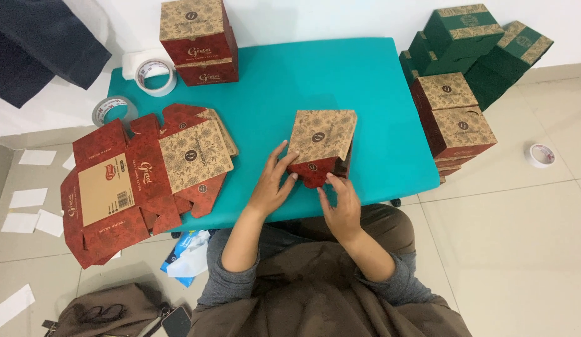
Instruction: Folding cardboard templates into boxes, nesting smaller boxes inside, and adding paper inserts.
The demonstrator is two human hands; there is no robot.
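A red cardboard box with a brown patterned lid [321,142] stands on the teal table [340,75], near its front edge. My left hand [273,182] presses against the box's left front side with fingers spread. At the lower front of the box my right hand [341,205] has its fingertips on the red front flap. A pile of flat, unfolded red and brown box blanks [140,181] lies to the left, hanging over the table's left edge.
Two folded red boxes [200,40] are stacked at the table's back left beside two tape rolls [154,76]. Stacks of red boxes [454,122] and green boxes [477,40] stand on the floor at right. Another tape roll [541,155] lies on the tiles. A bag [109,312] sits lower left.
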